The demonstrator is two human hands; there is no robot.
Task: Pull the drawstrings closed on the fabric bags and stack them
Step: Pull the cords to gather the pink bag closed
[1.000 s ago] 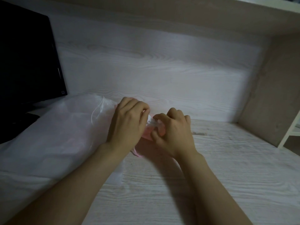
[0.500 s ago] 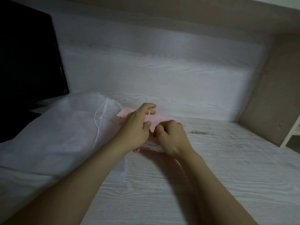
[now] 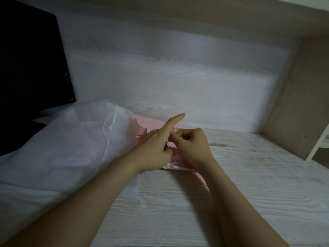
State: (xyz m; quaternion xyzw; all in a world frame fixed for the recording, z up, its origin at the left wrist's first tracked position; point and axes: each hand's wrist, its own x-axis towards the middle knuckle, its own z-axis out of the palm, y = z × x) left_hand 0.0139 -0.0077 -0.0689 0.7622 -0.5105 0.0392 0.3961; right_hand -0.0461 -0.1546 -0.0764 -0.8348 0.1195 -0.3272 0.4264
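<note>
Pink bag (image 3: pixel 151 122) has its thin drawstring (image 3: pixel 174 131) pinched tight in the right hand (image 3: pixel 193 147). The left hand (image 3: pixel 153 150) grips the bag's mouth with curled fingers, index finger straight. The bag lies flat on the desk (image 3: pixel 249 193), touching the white mesh bag (image 3: pixel 71 139) at its left. Risk — the fine cord slips free, or a hard tug drags the light bag along.

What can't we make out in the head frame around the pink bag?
- pink bag: head view, left hand and right hand cover most of it; mouth open or cinched unknown.
- drawstring: thin, blurred; curled fingers hide which hand pinches it.
- white mesh bag: cut off by the left edge.
</note>
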